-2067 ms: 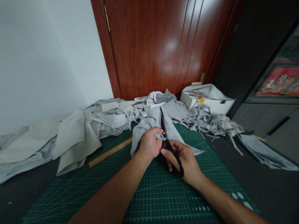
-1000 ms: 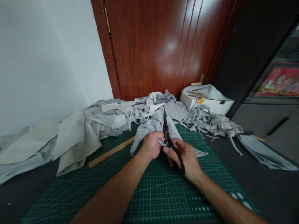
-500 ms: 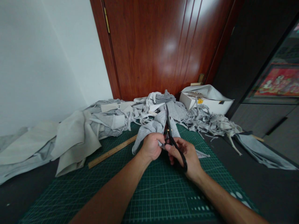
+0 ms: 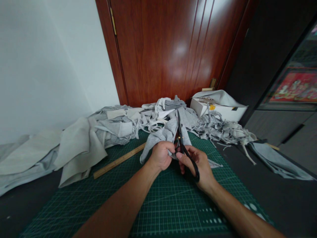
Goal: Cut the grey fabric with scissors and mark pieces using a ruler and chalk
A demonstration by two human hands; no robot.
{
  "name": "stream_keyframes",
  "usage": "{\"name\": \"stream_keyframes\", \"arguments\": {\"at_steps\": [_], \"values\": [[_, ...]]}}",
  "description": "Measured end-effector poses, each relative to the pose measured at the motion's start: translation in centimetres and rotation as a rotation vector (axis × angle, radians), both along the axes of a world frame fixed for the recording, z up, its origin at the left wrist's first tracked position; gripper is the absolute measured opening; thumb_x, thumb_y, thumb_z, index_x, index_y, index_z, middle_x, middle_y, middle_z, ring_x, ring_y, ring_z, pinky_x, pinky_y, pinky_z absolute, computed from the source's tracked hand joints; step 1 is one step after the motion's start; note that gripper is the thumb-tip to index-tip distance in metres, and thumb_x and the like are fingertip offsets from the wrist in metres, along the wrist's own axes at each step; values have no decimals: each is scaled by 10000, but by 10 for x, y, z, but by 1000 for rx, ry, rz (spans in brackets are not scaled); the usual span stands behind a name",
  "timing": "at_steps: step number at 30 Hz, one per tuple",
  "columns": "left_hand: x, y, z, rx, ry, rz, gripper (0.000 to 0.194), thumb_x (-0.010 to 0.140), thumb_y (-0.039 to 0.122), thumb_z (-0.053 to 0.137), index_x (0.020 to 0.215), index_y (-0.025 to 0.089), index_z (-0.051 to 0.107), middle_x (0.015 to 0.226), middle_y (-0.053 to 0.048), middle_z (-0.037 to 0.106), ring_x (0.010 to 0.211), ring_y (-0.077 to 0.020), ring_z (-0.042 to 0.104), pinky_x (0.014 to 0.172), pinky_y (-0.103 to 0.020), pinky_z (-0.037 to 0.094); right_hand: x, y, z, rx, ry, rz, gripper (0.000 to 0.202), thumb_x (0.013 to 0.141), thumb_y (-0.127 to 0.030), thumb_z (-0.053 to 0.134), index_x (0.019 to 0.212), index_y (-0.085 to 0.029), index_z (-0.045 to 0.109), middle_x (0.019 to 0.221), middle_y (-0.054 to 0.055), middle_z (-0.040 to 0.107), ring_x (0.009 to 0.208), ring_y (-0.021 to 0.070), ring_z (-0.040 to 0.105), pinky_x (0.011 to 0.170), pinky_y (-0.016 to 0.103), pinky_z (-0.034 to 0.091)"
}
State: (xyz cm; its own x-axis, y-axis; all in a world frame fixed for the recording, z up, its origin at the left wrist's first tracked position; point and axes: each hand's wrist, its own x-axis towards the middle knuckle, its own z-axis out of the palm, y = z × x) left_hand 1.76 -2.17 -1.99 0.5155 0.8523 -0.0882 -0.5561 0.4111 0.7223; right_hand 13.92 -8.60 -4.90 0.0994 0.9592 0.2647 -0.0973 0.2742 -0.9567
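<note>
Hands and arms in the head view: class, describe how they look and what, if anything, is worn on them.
Both arms are bare from the hands to the picture's lower edge: no sleeves show. The left hand and right hand wear no gloves. No watch, bracelet or ring can be seen on the wrists or fingers, and no markings show.

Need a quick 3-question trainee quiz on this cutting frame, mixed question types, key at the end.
1. True or false: the right hand holds the black scissors.
2. What does the left hand grip? A) wooden ruler B) grey fabric piece C) white box
3. On what surface does the wooden ruler lie?

Key: 1 true. 2 B, the grey fabric piece. 3 the green cutting mat.
</note>
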Motion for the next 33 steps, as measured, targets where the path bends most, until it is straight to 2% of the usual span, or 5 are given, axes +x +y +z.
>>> {"name": "stream_keyframes", "arguments": {"at_steps": [19,26,29,31,33], "values": [[3,-1,4,101,33,12,143,399,96,514,516,154,572,543,-18,570,476,-152,526,460,-273,422,0,-2,6,-41,-87,-63,466,702,-562,897,830,-187,652,490,-68,548,381,110,469,380,228,366],[1,5,-6,92,70,10,51,453,90,597,455,130,565,544,-44,567,493,-147,540,477,-284,451,0,-4,6,-18,-129,-39,441,739,-549,880,867,-179,678,490,-68,547,389,109,465,385,221,354],[-1,8,-12,81,102,25,68,694,139,725,673,92,681,713,-61,656,619,-165,619,574,-291,528,-1,-6,8,-24,-147,-46,466,719,-554,890,881,-170,682,486,-68,549,382,109,469,375,219,352],[-1,10,-14,71,127,37,220,905,284,726,1018,96,722,1009,-90,715,852,-211,694,742,-348,601,-1,-7,10,-29,-147,-47,474,713,-558,891,874,-167,677,485,-71,543,376,104,464,371,215,348],[-1,11,-15,61,151,47,381,988,387,679,1284,151,642,1275,-111,665,1074,-251,685,897,-439,606,-2,-7,11,-25,-150,-47,467,720,-553,889,869,-167,674,488,-73,542,376,100,459,370,212,347]]}}
